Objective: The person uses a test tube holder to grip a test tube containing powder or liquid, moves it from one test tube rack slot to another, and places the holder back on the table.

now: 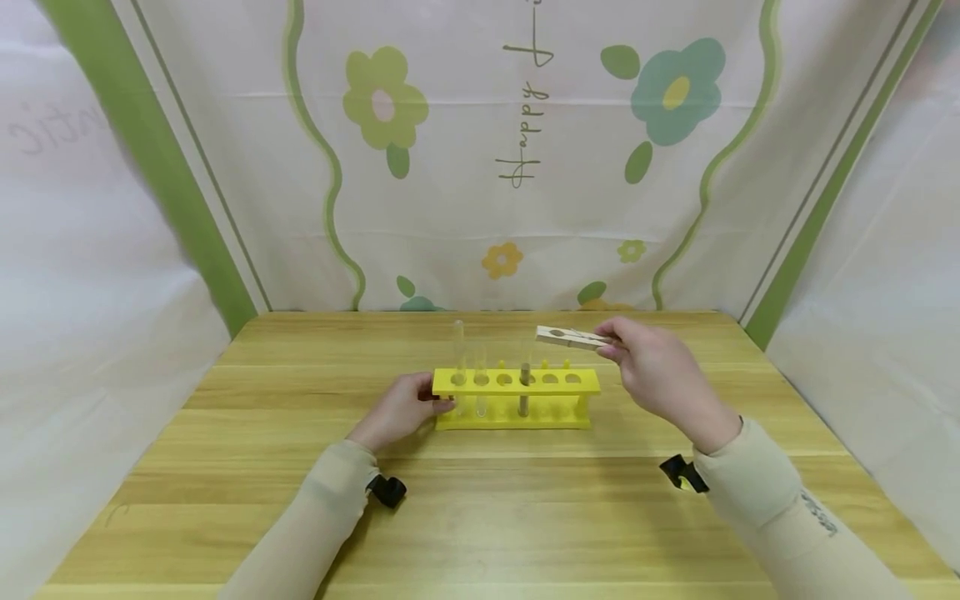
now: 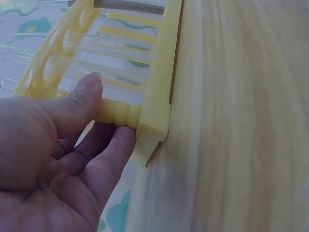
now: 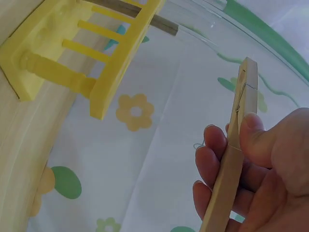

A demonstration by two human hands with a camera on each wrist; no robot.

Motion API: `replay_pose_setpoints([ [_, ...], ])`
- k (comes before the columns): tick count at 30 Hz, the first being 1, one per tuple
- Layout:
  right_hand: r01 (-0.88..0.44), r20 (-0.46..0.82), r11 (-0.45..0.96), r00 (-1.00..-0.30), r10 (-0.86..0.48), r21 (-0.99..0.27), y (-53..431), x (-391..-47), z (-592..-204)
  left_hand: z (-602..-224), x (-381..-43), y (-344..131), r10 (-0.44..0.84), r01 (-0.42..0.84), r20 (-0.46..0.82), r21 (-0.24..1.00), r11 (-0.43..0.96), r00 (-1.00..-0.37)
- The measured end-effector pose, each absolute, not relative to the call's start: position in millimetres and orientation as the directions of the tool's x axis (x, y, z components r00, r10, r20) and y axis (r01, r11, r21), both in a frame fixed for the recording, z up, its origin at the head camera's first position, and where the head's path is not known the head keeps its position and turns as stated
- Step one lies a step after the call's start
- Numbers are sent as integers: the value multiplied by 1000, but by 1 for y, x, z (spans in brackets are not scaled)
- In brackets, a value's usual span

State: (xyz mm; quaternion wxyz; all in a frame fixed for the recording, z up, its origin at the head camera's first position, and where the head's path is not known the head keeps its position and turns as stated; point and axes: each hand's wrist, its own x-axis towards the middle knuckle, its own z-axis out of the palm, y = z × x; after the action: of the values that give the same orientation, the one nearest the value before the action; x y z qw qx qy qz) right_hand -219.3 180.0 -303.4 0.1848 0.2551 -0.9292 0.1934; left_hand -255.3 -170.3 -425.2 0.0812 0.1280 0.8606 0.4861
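Three tubes (image 1: 459, 346), faintly seen but probably fragile glass, suit upper-end holding; left hand (image 1: 403, 410) grips rack (image 1: 551, 423), right hand (image 1: 663, 375) wooden clip (image 1: 572, 338).

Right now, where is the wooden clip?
The right hand holds the wooden clip; in the head view it shows just above the right end of the yellow rack.

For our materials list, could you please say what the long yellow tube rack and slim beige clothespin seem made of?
Yellow rack: probably plastic, smooth, evenly coloured, with moulded-looking posts. Beige clothespin: likely wood, matte, unpainted-looking; its thin spring looks like metal wire.
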Motion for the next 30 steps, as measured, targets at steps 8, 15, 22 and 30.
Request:
replay_pose_setpoints([
  [8, -561, 452, 797, -784, -425, -225, 170, -229, -308, -426, -256, -170, 313, 145, -17, 861, 487, -950],
  [15, -578, 461, 791, -768, -444, -202, 163, -237, -309, -425, -256, -171, 320, 149, -16, 862, 485, -947],
  [22, -597, 492, 781, -744, -453, -184, 161, -243, -310, -425, -256, -171, 324, 151, -18, 861, 486, -946],
  [30, -607, 503, 773, -733, -457, -183, 159, -247, -312, -424, -256, -171, 321, 145, -24, 858, 492, -947],
])
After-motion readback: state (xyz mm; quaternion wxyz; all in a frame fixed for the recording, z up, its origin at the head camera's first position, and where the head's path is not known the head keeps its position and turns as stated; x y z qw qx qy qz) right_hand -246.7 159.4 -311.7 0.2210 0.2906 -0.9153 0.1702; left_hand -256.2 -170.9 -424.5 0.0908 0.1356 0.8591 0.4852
